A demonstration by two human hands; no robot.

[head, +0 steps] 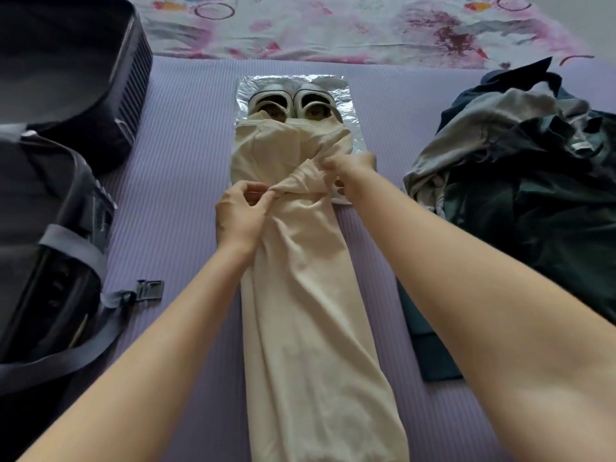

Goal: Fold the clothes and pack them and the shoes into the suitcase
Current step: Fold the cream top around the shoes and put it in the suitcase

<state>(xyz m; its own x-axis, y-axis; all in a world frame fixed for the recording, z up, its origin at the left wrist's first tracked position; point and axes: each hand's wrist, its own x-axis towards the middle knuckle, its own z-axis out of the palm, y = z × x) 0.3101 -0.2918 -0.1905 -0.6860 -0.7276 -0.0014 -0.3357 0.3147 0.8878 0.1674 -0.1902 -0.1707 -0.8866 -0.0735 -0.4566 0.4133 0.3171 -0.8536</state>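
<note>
A long cream garment (310,295) lies lengthwise down the middle of the purple mat (186,168). Its far end drapes over the heels of a pair of white shoes (293,101), which stand on a silver foil sheet (346,105). My left hand (238,216) pinches a bunched fold of the cream cloth near its middle. My right hand (348,168) pinches the same fold a little farther away, to the right. An open dark suitcase (63,75) sits at the left, its near half (40,248) showing grey straps.
A heap of dark green, grey and navy clothes (520,168) lies on the right of the mat. A strap with a buckle (150,290) trails from the suitcase onto the mat. A floral sheet (350,25) runs along the far side.
</note>
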